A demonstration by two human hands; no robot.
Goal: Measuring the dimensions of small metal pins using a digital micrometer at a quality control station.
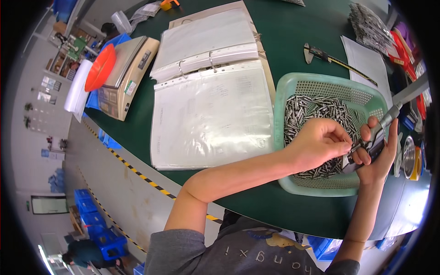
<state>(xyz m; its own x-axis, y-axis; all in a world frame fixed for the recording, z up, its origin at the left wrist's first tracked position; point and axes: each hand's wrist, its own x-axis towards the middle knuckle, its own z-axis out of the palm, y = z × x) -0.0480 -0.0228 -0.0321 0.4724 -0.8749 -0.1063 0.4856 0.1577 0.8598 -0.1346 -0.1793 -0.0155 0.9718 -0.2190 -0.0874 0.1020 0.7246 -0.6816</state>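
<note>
My right hand (379, 161) is wrapped round a micrometer (376, 140) with a dark frame and a silver barrel pointing up and right. Fingertips of my left hand (317, 143) are pinched together at the micrometer's measuring end, on what seems a small metal pin, mostly hidden by the fingers. Both hands are above a pale green perforated plastic basket (316, 187), over its right half. Inside the basket lies a heap of small shiny metal pins (316, 107).
Left of the basket, an open ring binder (211, 119) holds sheets in clear sleeves. A digital caliper (339, 62) lies beyond the basket on white paper (366, 59). A weighing scale (130, 73) with an orange scoop (101, 68) stands far left. Bagged parts (371, 30) lie far right.
</note>
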